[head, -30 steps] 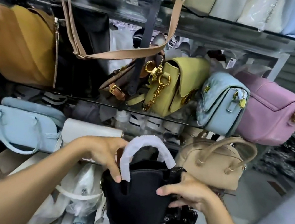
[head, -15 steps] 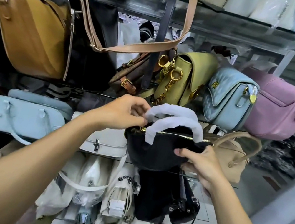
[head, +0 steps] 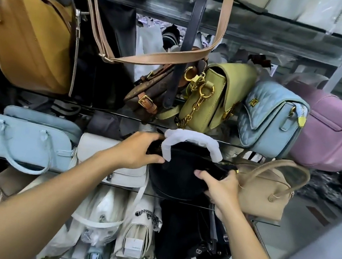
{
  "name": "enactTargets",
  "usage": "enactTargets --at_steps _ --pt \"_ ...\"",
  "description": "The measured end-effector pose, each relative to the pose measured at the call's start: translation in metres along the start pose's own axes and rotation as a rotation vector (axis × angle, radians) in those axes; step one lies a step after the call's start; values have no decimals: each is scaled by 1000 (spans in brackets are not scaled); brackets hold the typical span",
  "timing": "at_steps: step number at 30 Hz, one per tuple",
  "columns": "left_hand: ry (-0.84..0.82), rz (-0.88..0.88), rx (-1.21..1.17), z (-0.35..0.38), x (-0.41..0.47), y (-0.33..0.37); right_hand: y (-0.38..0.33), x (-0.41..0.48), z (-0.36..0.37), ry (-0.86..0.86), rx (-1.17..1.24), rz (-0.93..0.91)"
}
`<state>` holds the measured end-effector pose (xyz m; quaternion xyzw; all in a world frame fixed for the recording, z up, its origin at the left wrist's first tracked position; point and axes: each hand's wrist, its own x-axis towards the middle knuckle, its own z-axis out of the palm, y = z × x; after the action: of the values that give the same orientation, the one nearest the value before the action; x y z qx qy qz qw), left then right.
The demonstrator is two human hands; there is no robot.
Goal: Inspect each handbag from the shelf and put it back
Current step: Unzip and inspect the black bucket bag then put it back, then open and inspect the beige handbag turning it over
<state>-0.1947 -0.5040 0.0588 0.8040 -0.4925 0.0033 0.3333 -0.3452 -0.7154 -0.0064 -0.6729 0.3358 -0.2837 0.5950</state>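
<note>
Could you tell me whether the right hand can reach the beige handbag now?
Probably yes: the beige handbag sits just beside the right hand with nothing before it, though that hand grips the black bag.

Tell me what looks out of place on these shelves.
A tan strap hangs down from the top shelf, draped across the row below. Beneath it, a brown bag sits tilted beside the yellow-green bag rather than standing upright.
</note>
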Motion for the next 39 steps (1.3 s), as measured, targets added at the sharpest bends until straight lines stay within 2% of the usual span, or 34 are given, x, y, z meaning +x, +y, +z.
enactTargets --at_steps 8,11,15,21,32,39 --pt "-109 -157 -5 11 12 -23 -5 6 8 -9 -186 21" --pt "-68 -161 -3 15 17 -28 -3 13 13 -17 -183 24" --pt "68 -211 56 25 26 -39 -1 17 16 -1 -206 16" --pt "126 -181 109 28 19 -46 6 28 12 -62 -137 24" --pt "110 -165 198 34 18 -49 -2 23 3 -48 -169 -45" --pt "95 -177 169 31 15 -47 -3 3 2 -78 -108 -12"
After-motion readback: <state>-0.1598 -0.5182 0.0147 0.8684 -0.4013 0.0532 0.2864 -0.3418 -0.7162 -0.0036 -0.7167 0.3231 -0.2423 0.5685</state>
